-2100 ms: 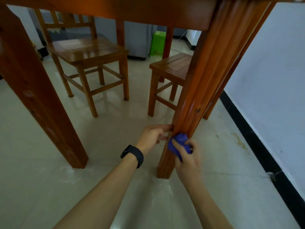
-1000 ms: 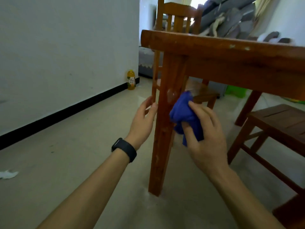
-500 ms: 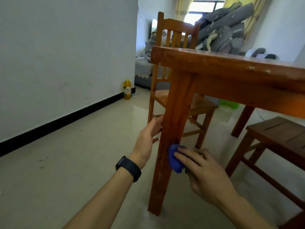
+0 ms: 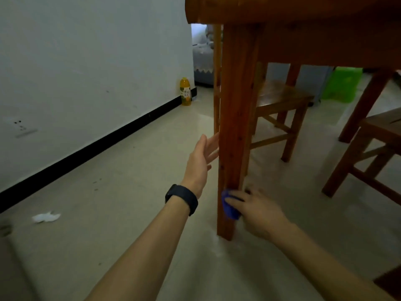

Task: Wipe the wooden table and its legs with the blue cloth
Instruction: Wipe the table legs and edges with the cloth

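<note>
A reddish wooden table leg runs down the middle of the head view, under the table's edge at the top. My right hand holds the bunched blue cloth against the lower part of this leg, a little above the floor. Most of the cloth is hidden under my fingers. My left hand, with a black band on the wrist, is beside the leg's left side higher up, fingers straight and touching its edge.
A white wall with a black skirting runs along the left. A yellow bottle stands by it. A white scrap lies on the floor. Wooden chairs stand behind and at right, a green bin beyond.
My right hand has slid the blue cloth down the leg from mid height to near its foot. The view has dropped lower. My left hand stays beside the leg.
</note>
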The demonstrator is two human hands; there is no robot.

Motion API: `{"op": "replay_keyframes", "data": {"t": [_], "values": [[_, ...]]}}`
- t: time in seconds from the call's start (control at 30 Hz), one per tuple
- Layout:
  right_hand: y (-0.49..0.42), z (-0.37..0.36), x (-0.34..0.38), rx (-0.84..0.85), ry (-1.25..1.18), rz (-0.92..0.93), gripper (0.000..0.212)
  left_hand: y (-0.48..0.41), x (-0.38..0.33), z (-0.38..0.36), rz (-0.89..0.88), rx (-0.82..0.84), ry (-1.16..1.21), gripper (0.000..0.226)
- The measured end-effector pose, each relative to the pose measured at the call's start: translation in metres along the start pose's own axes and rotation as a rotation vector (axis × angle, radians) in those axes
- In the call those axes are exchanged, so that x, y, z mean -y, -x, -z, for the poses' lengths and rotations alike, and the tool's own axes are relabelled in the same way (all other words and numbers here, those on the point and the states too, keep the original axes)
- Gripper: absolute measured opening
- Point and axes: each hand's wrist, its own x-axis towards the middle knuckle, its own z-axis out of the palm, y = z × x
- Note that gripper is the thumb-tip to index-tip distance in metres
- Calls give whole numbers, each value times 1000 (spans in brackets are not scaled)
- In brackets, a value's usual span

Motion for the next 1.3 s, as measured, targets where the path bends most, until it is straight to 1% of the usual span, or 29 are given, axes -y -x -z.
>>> {"op": "replay_keyframes", "data": {"t": [0.03, 0.07, 0.1, 0.13, 0.2, 0.23, 0.27, 0.3, 0.33, 0.37, 0.43, 0.5, 0.57, 0.6, 0.63, 0.67, 0.73, 0.8, 0.83, 0.9, 0.93, 0.97, 1.03, 1.07, 1.13, 1.17, 1.2, 1.23, 1.3], "values": [[7, -16, -2, 67, -53, -14, 71, 0, 9, -1, 13, -20, -8, 53], [12, -23, -5, 30, -105, -19, 71, 0, 18, -1, 28, -38, -12, 53], [14, -19, -7, -90, -134, -19, 72, 0, 24, -1, 42, -55, -17, 53], [13, -12, -10, -256, -155, -22, 73, 1, 29, -2, 62, -72, -24, 53], [4, 19, -10, -593, -199, -28, 65, 2, 37, -3, 102, -106, -24, 52], [-2, 38, -9, -724, -200, -18, 60, 3, 40, -4, 113, -124, -13, 50], [-9, 54, -7, -823, -178, -11, 56, 3, 42, -4, 124, -140, 3, 49], [-15, 66, -6, -881, -150, -12, 54, 3, 44, -5, 136, -153, 17, 49], [-21, 68, -7, -896, -124, -15, 53, 4, 45, -6, 144, -163, 23, 50], [-25, 64, -9, -875, -96, -24, 55, 4, 48, -6, 143, -171, 27, 51], [-25, 36, -14, -774, -35, -31, 63, 3, 53, -5, 132, -173, 34, 51], [-16, 1, -15, -628, 19, 49, 69, -1, 56, -2, 115, -162, 34, 54], [-4, -31, -13, -254, 5, 124, 73, -6, 59, 1, 128, -146, 11, 58], [3, -47, -15, -70, -22, 102, 73, -8, 61, 3, 138, -142, 5, 58], [10, -58, -18, 15, -57, 54, 72, -9, 64, 5, 146, -135, 8, 58], [15, -60, -20, -40, -87, 38, 73, -11, 66, 7, 152, -123, 12, 57], [18, -46, -23, -284, -137, 25, 73, -15, 72, 13, 168, -101, 3, 58], [11, -19, -21, -554, -156, 38, 64, -18, 78, 19, 211, -83, -17, 59], [6, -2, -17, -649, -164, 42, 58, -20, 81, 22, 233, -82, -18, 60], [-8, 20, -12, -782, -110, 7, 53, -23, 88, 25, 271, -80, -19, 62], [-16, 22, -13, -806, -71, -23, 53, -25, 91, 26, 283, -74, -22, 62], [-21, 17, -13, -795, -41, -46, 54, -27, 94, 26, 291, -68, -22, 61], [-20, -16, -14, -680, 14, -59, 61, -29, 99, 26, 295, -57, -10, 61], [-16, -38, -15, -595, 38, -27, 65, -30, 100, 28, 291, -48, -5, 61], [-7, -77, -14, -329, 43, 64, 76, -32, 103, 33, 288, -25, -13, 62], [-2, -89, -14, -207, 32, 79, 78, -32, 104, 35, 291, -13, -21, 62], [1, -91, -13, -158, 20, 66, 79, -33, 106, 36, 292, -3, -21, 62], [2, -86, -11, -190, 0, 46, 79, -33, 108, 37, 292, 5, -12, 62], [-3, -60, -5, -368, -46, 37, 72, -33, 112, 36, 294, 11, 21, 58]]}}
